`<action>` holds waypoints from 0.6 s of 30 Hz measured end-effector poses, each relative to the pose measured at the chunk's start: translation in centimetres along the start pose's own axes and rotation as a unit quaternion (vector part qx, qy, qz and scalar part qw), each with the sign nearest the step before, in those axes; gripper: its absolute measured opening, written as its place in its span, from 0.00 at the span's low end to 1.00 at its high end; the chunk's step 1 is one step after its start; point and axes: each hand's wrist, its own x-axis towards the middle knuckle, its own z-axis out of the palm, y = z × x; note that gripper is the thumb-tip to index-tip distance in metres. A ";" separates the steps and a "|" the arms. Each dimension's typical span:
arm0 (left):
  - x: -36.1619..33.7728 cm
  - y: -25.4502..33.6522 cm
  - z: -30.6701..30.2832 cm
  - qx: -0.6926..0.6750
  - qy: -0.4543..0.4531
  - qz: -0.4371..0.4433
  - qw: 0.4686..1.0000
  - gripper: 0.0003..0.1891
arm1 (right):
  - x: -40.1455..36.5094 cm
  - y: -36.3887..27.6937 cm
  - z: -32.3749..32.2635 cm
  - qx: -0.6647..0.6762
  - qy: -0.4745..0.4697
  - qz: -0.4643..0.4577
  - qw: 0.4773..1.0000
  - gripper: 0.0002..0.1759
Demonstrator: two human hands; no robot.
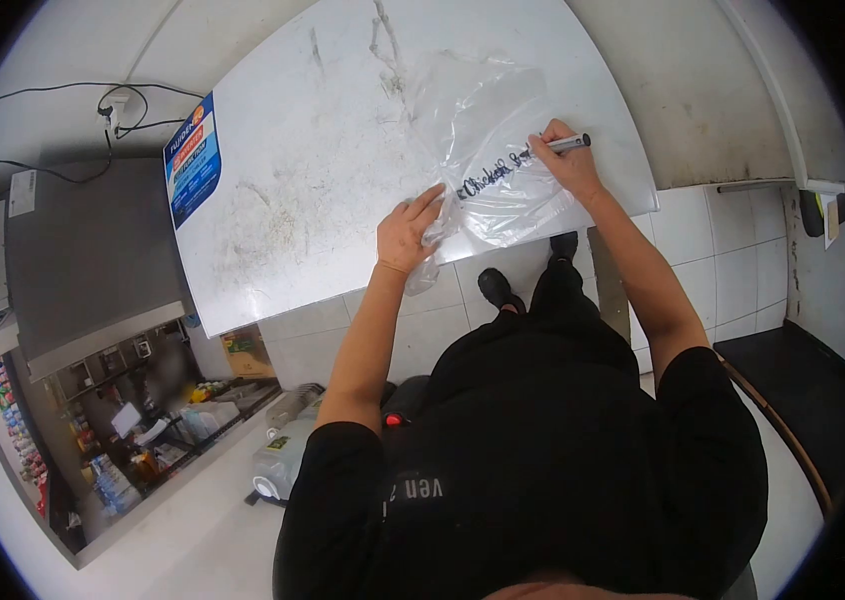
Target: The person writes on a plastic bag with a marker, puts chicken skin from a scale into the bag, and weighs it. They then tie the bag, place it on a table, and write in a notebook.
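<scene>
A clear plastic bag (508, 215) lies spread over the white top of what looks like a freezer (293, 190). Dark handwriting (493, 178) runs across it, and one word looks like "Chicken". My right hand (565, 165) is closed around a grey marker (571, 144), its writing end hidden by the fingers at the end of the line of words. At the bag's left edge, my left hand (411, 232) grips the bunched plastic against the surface. A crumpled part of the bag hangs over the near edge below that hand.
Scuffs and dark stains mark the white top, which carries a blue printed sticker (193, 160) on its left. Left of it stands a grey box-shaped unit (93, 250) near cables and a wall socket (115, 110). Clear plastic containers (283, 460) sit at lower left.
</scene>
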 end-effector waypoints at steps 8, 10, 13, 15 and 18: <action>0.1 0.0 0.1 0.003 0.026 0.023 0.999 0.27 | -0.3 0.4 0.1 -0.014 0.007 -0.002 1.000 0.17; 0.1 0.1 0.1 0.001 0.032 0.025 0.999 0.27 | -0.2 -0.2 0.2 -0.022 0.009 -0.001 1.000 0.17; 0.1 0.1 0.2 -0.003 0.036 0.029 0.999 0.27 | -0.4 -0.6 0.1 -0.036 0.002 -0.007 0.999 0.17; 0.1 0.0 0.3 0.004 0.032 0.022 0.999 0.27 | -0.4 0.0 0.0 -0.047 -0.007 -0.014 0.999 0.18; 0.1 0.1 0.2 0.000 0.025 0.019 0.999 0.26 | -0.3 0.8 -0.3 -0.067 -0.009 -0.012 0.998 0.18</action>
